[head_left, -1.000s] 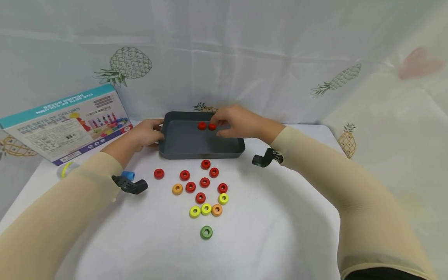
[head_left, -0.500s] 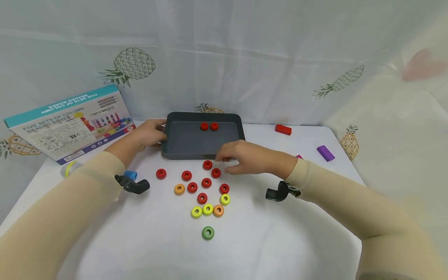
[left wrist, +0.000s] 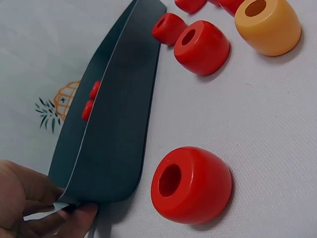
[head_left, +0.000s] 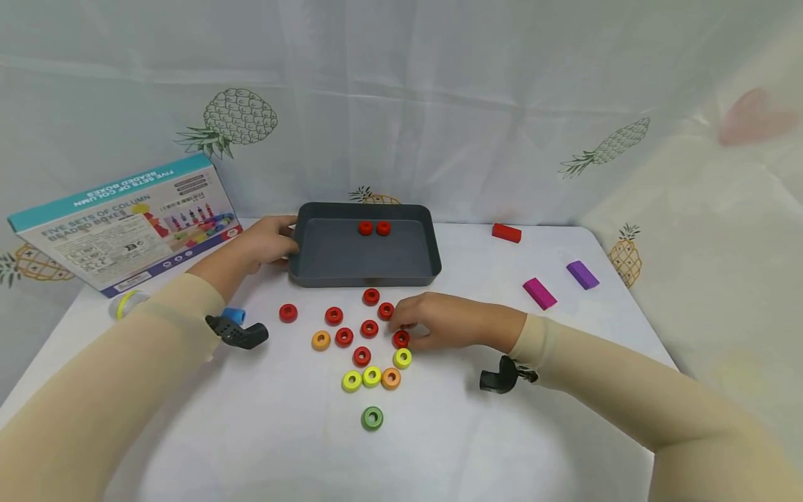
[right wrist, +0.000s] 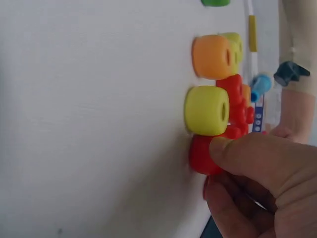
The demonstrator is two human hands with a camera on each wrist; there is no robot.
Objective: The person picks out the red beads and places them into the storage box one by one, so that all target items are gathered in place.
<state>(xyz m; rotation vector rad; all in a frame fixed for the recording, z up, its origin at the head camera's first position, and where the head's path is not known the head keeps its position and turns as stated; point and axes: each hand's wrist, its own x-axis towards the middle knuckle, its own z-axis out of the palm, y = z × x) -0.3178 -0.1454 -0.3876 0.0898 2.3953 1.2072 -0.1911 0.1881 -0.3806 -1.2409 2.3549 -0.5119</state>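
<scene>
My left hand (head_left: 266, 242) grips the left end of a dark grey tray (head_left: 364, 281). In the left wrist view its fingers lie on both sides of the tray's rim. Two red beads (head_left: 366, 228) sit inside the tray near its back wall. My right hand (head_left: 442, 319) is low over the table and pinches a red bead (right wrist: 200, 154) between thumb and fingers. A yellow bead (right wrist: 206, 110) stands right beside that bead, and an orange bead (right wrist: 210, 56) is farther off. Several other red beads (head_left: 343, 337) lie in front of the tray.
A printed cardboard box (head_left: 132, 223) leans at the back left. A blue piece (head_left: 235, 315) lies by the left wrist. Red (head_left: 507, 233), pink (head_left: 539, 293) and purple blocks (head_left: 583, 275) lie on the right. A green bead (head_left: 372, 418) is nearest the front.
My right hand has let go of a red bead in the tray, then come forward and down to the red bead on the table. The left hand stays on the tray.
</scene>
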